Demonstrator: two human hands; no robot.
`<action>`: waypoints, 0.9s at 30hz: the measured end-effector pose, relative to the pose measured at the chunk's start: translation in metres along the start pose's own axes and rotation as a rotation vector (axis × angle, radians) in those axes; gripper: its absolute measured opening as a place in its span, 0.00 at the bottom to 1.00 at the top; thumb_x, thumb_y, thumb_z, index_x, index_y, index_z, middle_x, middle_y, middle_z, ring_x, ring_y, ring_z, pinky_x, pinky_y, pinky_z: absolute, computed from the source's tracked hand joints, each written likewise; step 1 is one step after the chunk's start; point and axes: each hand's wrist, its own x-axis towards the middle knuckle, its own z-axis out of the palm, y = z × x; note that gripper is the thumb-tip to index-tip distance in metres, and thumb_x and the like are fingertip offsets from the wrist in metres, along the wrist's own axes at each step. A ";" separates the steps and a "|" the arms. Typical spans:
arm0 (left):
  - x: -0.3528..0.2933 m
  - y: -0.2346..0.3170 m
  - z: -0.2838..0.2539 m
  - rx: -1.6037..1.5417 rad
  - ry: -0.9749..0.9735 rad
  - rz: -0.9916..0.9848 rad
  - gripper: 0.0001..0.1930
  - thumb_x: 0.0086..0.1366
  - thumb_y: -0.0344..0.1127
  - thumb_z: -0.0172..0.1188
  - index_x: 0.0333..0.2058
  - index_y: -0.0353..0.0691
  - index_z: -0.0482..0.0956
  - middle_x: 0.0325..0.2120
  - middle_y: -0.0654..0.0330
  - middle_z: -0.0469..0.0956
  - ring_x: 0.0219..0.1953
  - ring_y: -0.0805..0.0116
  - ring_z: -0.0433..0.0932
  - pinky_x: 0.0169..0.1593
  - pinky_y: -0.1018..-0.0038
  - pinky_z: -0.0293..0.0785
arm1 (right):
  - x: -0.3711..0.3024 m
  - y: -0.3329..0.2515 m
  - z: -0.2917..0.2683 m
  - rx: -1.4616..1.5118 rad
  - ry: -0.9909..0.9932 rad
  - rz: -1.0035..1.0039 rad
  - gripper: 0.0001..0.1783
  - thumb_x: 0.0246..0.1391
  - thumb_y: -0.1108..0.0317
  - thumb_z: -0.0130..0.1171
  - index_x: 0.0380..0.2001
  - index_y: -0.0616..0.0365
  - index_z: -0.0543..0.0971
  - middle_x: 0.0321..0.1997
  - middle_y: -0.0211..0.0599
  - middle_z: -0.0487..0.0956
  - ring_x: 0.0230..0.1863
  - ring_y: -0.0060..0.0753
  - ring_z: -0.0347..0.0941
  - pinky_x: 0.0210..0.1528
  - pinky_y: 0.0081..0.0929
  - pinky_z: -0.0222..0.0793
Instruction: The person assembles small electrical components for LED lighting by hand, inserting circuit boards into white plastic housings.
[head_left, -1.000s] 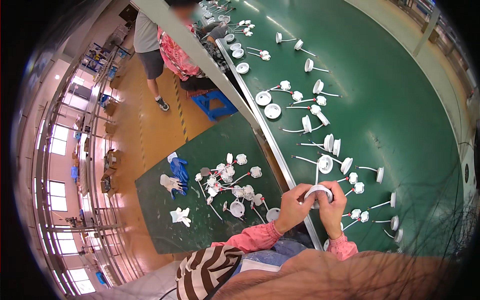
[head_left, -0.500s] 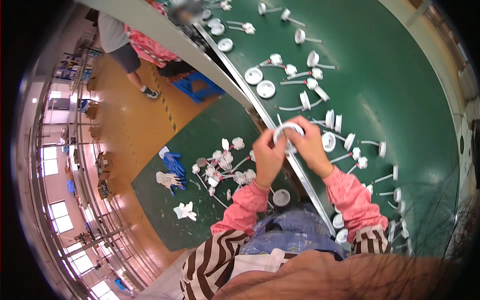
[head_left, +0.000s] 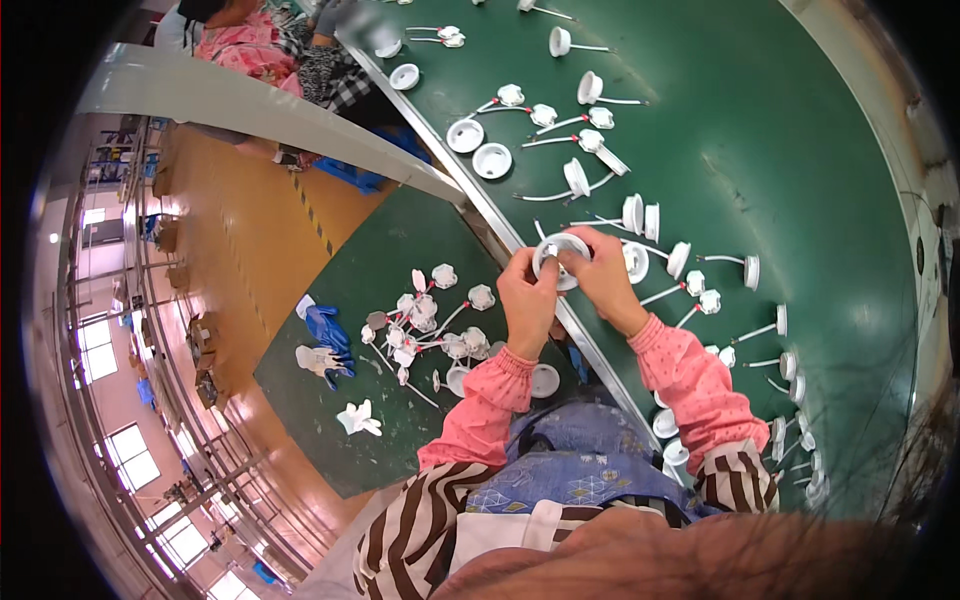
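Over the metal edge of the green bench, both hands hold a round white plastic housing (head_left: 562, 241) with its hollow inside tilted up to view. A white wire sticks out at its far side. My left hand (head_left: 528, 298) grips the near left rim, fingers closed. My right hand (head_left: 607, 283) closes on the right side, and both thumbs press into the inside. What lies under the thumbs is partly hidden. Just right of my right hand, another white housing (head_left: 636, 262) lies on the green bench. On the side table to the left is a pile of white wired parts (head_left: 424, 313).
White housings with wires (head_left: 575, 177) are spread over the green bench top (head_left: 720, 350). A metal rail (head_left: 500, 222) runs along its edge. Blue gloves (head_left: 325, 328) and white gloves (head_left: 360, 418) lie on the side table (head_left: 300, 400). Another person (head_left: 265, 45) sits at upper left.
The housing has tipped so more of its inside shows, with both thumbs inside it. The whole scene has shifted left and slightly up in the picture. The standing person's legs are now mostly hidden.
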 end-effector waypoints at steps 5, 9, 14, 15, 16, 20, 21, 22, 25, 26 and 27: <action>-0.021 0.016 -0.005 0.154 0.030 0.095 0.11 0.63 0.28 0.63 0.44 0.30 0.79 0.30 0.57 0.82 0.31 0.74 0.81 0.34 0.77 0.79 | -0.001 -0.023 -0.034 -0.194 -0.174 -0.146 0.12 0.47 0.77 0.63 0.38 0.62 0.82 0.39 0.45 0.82 0.38 0.48 0.79 0.41 0.35 0.73; -0.019 0.018 -0.012 0.128 -0.168 0.081 0.14 0.63 0.26 0.63 0.48 0.33 0.78 0.32 0.56 0.82 0.28 0.73 0.81 0.32 0.76 0.80 | -0.007 -0.036 -0.049 -0.341 -0.261 -0.281 0.22 0.48 0.76 0.64 0.50 0.59 0.79 0.40 0.41 0.80 0.42 0.44 0.78 0.41 0.34 0.73; -0.035 0.021 0.003 -0.313 -0.011 -0.037 0.06 0.65 0.21 0.57 0.40 0.27 0.73 0.37 0.53 0.78 0.32 0.68 0.83 0.31 0.74 0.87 | -0.047 -0.052 -0.032 -0.162 -0.009 -0.062 0.29 0.49 0.77 0.66 0.58 0.59 0.75 0.41 0.35 0.78 0.39 0.24 0.76 0.36 0.22 0.73; -0.039 0.021 0.008 -0.320 -0.011 -0.040 0.06 0.65 0.21 0.57 0.40 0.27 0.73 0.37 0.53 0.78 0.32 0.68 0.83 0.31 0.74 0.87 | -0.053 -0.043 -0.027 -0.066 0.056 -0.007 0.29 0.50 0.77 0.66 0.58 0.59 0.74 0.42 0.36 0.79 0.39 0.23 0.77 0.37 0.21 0.73; -0.043 0.024 0.012 -0.386 0.016 -0.053 0.06 0.65 0.21 0.57 0.40 0.27 0.73 0.38 0.53 0.77 0.33 0.68 0.83 0.31 0.74 0.87 | -0.057 -0.041 -0.017 0.152 0.132 -0.025 0.24 0.54 0.77 0.62 0.56 0.61 0.76 0.44 0.39 0.81 0.42 0.26 0.79 0.41 0.24 0.75; -0.049 0.019 0.010 -0.181 0.029 0.017 0.08 0.65 0.25 0.57 0.43 0.31 0.75 0.40 0.55 0.76 0.33 0.73 0.81 0.32 0.76 0.81 | -0.051 -0.044 -0.026 -0.036 0.089 -0.072 0.19 0.59 0.75 0.57 0.54 0.65 0.78 0.41 0.37 0.83 0.41 0.24 0.78 0.45 0.23 0.73; -0.046 0.014 0.006 0.005 0.018 0.099 0.10 0.65 0.26 0.58 0.44 0.32 0.76 0.40 0.56 0.76 0.33 0.75 0.79 0.33 0.76 0.78 | -0.051 -0.045 -0.029 -0.035 0.088 -0.068 0.19 0.59 0.75 0.57 0.54 0.65 0.78 0.41 0.37 0.83 0.41 0.24 0.78 0.45 0.23 0.73; -0.043 0.013 0.005 -0.049 -0.020 0.068 0.11 0.65 0.29 0.60 0.45 0.34 0.78 0.37 0.56 0.78 0.31 0.77 0.77 0.34 0.77 0.73 | -0.049 -0.045 -0.032 -0.050 0.018 -0.044 0.19 0.59 0.75 0.57 0.54 0.65 0.78 0.42 0.37 0.83 0.41 0.23 0.78 0.45 0.23 0.73; -0.040 0.012 0.002 -0.023 -0.099 0.089 0.11 0.67 0.30 0.61 0.45 0.31 0.78 0.36 0.60 0.80 0.33 0.78 0.79 0.29 0.80 0.77 | -0.051 -0.047 -0.030 -0.057 -0.049 -0.019 0.17 0.59 0.75 0.57 0.52 0.65 0.79 0.43 0.36 0.82 0.42 0.23 0.77 0.46 0.23 0.73; -0.042 0.013 0.003 -0.025 -0.099 0.090 0.11 0.67 0.30 0.61 0.45 0.31 0.78 0.36 0.60 0.80 0.33 0.78 0.79 0.29 0.80 0.77 | -0.055 -0.048 -0.026 0.042 0.006 0.007 0.15 0.60 0.75 0.57 0.50 0.65 0.79 0.42 0.36 0.82 0.42 0.23 0.76 0.45 0.23 0.73; -0.045 0.014 0.003 -0.065 -0.044 0.084 0.11 0.67 0.31 0.62 0.44 0.31 0.78 0.35 0.60 0.81 0.33 0.79 0.79 0.31 0.80 0.76 | -0.058 -0.049 -0.021 0.140 0.060 0.033 0.13 0.60 0.75 0.58 0.48 0.65 0.79 0.42 0.35 0.81 0.42 0.23 0.76 0.45 0.23 0.73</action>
